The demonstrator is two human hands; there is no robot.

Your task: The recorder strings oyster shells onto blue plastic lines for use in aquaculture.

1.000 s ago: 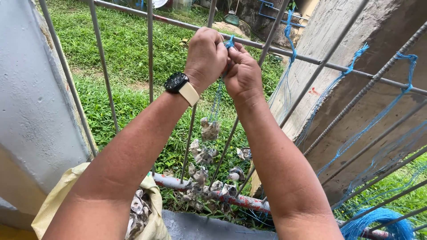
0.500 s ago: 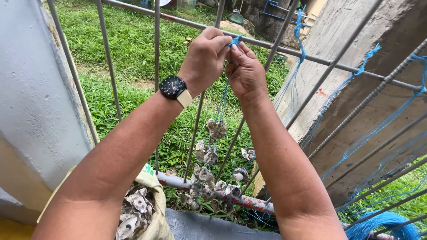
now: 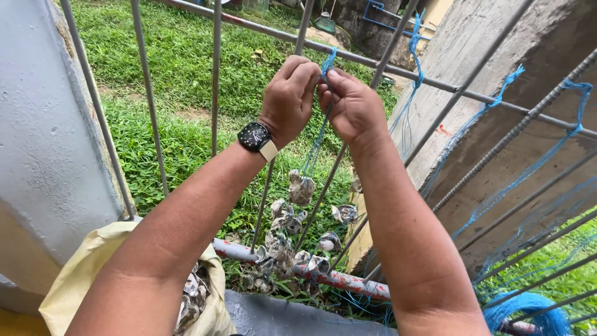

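Flat overcast daylight, soft shadows, no glare. Centre sharp; near forearms slightly soft, edges maybe a bit wide-angle stretched.

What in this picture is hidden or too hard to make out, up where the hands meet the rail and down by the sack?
Head view:
- The knot in the blue string is hidden by the fingers of the left hand and right hand.
- The yellow sack and most of the shells inside it are covered by the left forearm and cut off by the bottom edge.
- The blue string coil is cut off at the bottom edge.
- The watch face is too small to read.
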